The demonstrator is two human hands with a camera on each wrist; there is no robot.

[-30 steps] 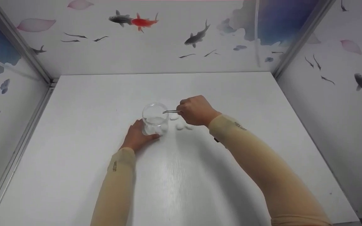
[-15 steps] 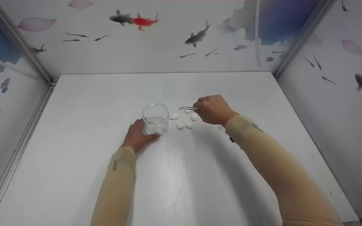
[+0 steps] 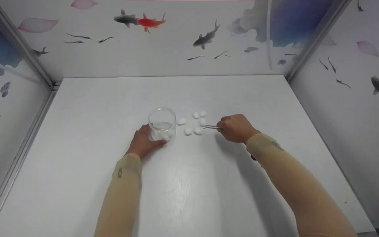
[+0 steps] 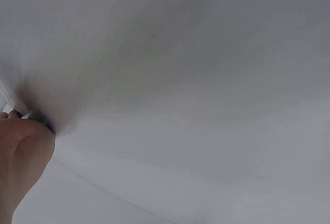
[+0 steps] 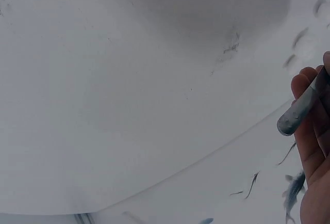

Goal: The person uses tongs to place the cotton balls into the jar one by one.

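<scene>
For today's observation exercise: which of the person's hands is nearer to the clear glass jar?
Left. The left hand grips the clear glass jar at its base. The right hand, holding metal tweezers, is off to the jar's right, beyond the loose white cotton balls.

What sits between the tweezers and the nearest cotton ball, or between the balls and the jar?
Nothing visible. The tweezers in the right hand point at the nearest cotton ball across bare table. The jar, held by the left hand, stands just left of the balls, mouth open.
</scene>
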